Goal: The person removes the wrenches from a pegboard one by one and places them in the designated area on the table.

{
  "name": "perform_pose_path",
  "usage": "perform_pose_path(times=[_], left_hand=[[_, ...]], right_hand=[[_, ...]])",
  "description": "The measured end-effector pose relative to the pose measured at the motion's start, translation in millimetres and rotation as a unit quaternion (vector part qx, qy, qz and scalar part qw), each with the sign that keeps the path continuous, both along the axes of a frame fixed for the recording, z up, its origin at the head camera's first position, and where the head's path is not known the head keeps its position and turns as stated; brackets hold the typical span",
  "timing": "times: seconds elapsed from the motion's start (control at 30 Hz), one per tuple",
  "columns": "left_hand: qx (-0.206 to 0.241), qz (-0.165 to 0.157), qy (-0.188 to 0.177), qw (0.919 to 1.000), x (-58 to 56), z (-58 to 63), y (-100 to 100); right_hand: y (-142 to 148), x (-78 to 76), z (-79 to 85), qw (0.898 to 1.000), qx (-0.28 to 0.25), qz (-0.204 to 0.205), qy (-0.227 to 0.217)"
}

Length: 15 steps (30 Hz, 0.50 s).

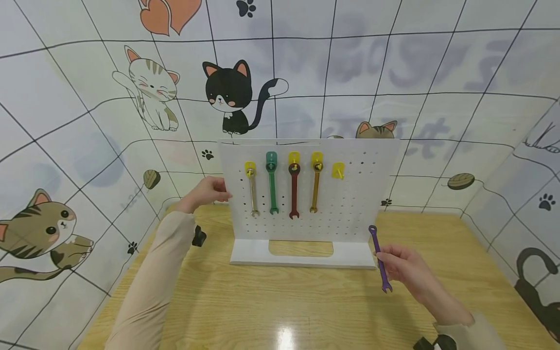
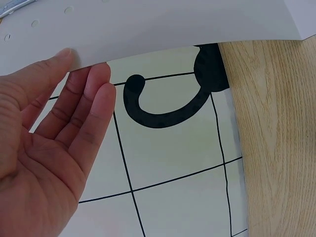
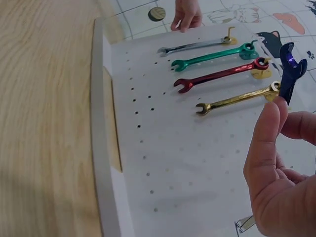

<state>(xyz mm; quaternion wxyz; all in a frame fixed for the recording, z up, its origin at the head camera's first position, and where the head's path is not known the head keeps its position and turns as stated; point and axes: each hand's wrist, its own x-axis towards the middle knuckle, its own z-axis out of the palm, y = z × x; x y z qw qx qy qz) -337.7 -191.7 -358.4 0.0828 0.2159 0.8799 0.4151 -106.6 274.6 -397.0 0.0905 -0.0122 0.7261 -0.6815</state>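
Pegboard [image 1: 354, 209] stands upright on the worktop [image 1: 271, 301], its left edge in the pinching grip of the left hand [image 1: 211, 190]. Near its lower right corner, the right hand [image 1: 409, 272] holds a purple wrench [image 1: 382, 273]; along the board hang a red wrench [image 1: 294, 194], green wrench [image 1: 272, 189], gold wrench [image 1: 315, 192] and silver wrench [image 1: 253, 194], right of them a yellow hook [image 1: 338, 170].

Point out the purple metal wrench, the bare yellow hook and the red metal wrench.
Purple metal wrench [image 1: 382, 271], head view: lower shaft.
Bare yellow hook [image 1: 338, 170], head view: backing plate.
Red metal wrench [image 1: 294, 193], head view: middle of shaft.
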Motion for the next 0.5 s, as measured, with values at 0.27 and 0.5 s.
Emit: perform_pose_path(times=[0.27,0.5], left_hand=[[-0.008,-0.001,0.008,0.9999,-1.5,-0.6,0],[-0.012,0.003,0.009,0.9999,-0.5,-0.2,1]], right_hand=[[14,10.4,-21.4,0.998,0.028,0.007,-0.053],[22,16.9,-46.1,0.995,0.046,0.002,-0.093]])
